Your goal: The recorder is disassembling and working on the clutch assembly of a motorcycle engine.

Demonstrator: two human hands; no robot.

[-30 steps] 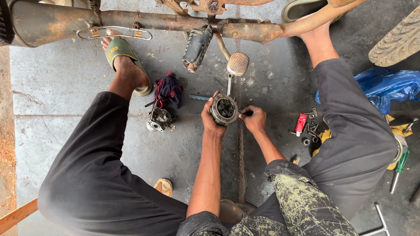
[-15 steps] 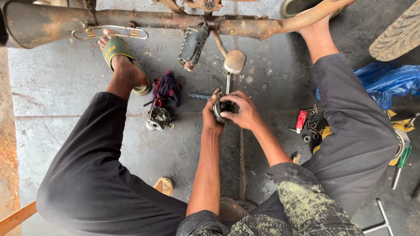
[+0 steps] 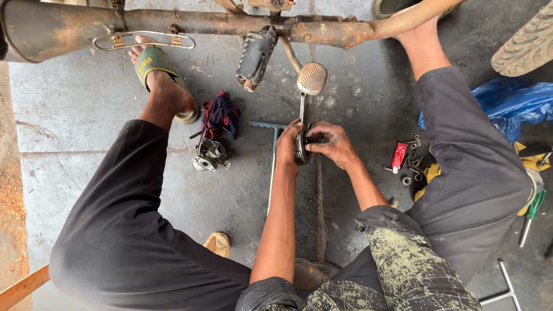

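A: Where are the hands?

B: Both meet at the centre of the frame. The left hand (image 3: 288, 147) clasps the finned cylinder (image 3: 301, 151) from its left side, fingers curled round the edge. The right hand (image 3: 333, 144) grasps the same part from the right, fingertips pressed on its face.

A: And the cylinder itself?

B: Held on edge just above the concrete floor (image 3: 86, 167), between the person's spread legs, right below the brake pedal (image 3: 311, 78).

A: What lies about?

B: A T-handle wrench (image 3: 272, 155) lies on the floor just left of the left hand. Further left sits a carburettor (image 3: 209, 156), with a dark rag (image 3: 222, 114) touching its upper side. A folded footpeg (image 3: 255, 55) hangs from the rusty frame tube (image 3: 219, 22) along the top.

A: On the right?

B: A small red tube (image 3: 398, 156) and a scatter of bolts (image 3: 412, 167) near the right knee. A blue plastic bag (image 3: 512, 103) at the right edge, a green-handled screwdriver (image 3: 531, 214) below it.

A: The feet?

B: The left foot wears a green sandal (image 3: 154, 63), upper left.
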